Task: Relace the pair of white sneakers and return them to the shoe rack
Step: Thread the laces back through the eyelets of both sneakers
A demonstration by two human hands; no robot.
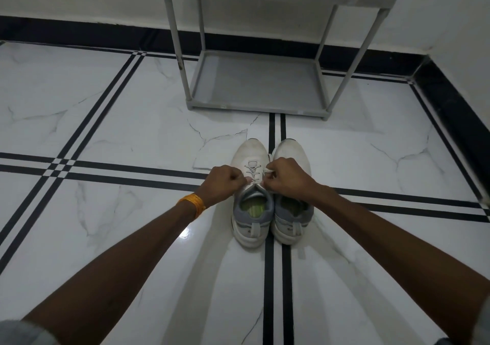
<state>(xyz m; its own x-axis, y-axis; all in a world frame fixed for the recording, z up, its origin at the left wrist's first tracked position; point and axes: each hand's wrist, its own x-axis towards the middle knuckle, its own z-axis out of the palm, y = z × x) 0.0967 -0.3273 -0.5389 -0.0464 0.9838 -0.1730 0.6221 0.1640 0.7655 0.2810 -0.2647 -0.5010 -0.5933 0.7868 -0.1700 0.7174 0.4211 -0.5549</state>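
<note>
Two white sneakers with grey heels stand side by side on the floor, toes pointing away from me. The left sneaker (pixel 250 156) has its lace (pixel 252 171) threaded through the lower eyelets. My left hand (pixel 221 182) pinches one lace end at the shoe's left side. Over the gap between the shoes, my right hand (pixel 287 176) pinches the other lace end. The right sneaker (pixel 291 149) is partly hidden under my right hand, so its lacing cannot be seen.
A grey shoe rack (pixel 328 116) stands against the wall just beyond the sneakers, its bottom shelf bare. The floor is white marble tile with black stripes (pixel 267 265). A black skirting (pixel 450 111) runs along the walls, which meet in a corner at the right.
</note>
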